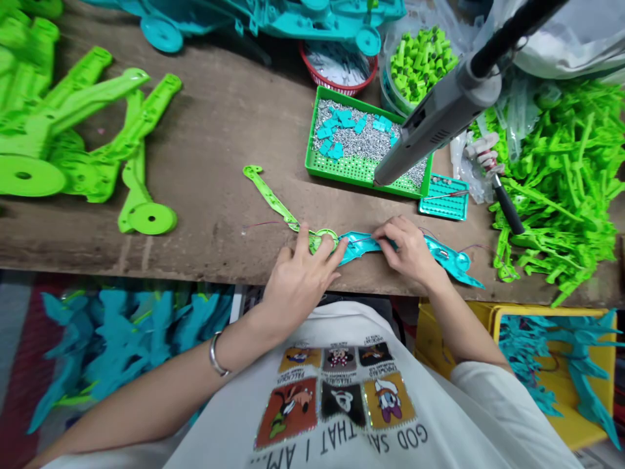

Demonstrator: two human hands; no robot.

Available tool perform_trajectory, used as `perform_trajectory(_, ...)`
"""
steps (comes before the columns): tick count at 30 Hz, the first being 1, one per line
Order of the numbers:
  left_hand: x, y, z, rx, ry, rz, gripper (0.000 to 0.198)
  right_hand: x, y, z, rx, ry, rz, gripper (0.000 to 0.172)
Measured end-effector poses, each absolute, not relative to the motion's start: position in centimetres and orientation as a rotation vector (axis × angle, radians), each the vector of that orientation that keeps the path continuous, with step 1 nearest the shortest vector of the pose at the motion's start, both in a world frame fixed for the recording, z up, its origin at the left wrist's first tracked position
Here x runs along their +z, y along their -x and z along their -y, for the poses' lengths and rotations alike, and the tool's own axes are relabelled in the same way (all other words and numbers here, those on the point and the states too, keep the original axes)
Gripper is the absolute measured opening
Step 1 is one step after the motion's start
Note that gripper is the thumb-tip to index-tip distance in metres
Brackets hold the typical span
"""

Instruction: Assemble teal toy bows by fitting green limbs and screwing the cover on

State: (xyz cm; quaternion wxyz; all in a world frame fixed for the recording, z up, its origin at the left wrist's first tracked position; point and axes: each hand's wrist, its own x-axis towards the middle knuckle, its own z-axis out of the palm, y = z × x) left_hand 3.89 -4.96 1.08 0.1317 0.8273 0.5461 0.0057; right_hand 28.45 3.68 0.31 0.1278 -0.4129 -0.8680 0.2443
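On the table edge in front of me lies a long blue plastic shell piece (359, 243), joined at its left to a lime-green plastic arm (271, 195) with a round hub. My left hand (305, 277) rests over the hub with its fingers spread, pressing on the green part and the blue part's left end. My right hand (403, 247) has thumb and forefinger pinched on a thin wire (364, 240) that runs along the blue shell. Loose wire ends stick out beyond both sides of the parts.
A green tray (366, 179) of screws and small blue pieces stands ahead, under a grey electric screwdriver (439, 111). Nearby are a small blue tray (444, 207) and a black-handled tool (508, 205). Green parts (561, 189) pile up right; a yellow crate (576, 417) sits below.
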Motion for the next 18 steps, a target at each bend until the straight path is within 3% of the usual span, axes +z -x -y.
perform_trajectory(18, 1.7, -3.9, 4.9, -0.132, -2.456, -1.564, 0.064, -0.5, -28.5, -2.2, 0.383, 1.543, 2.575, 0.014)
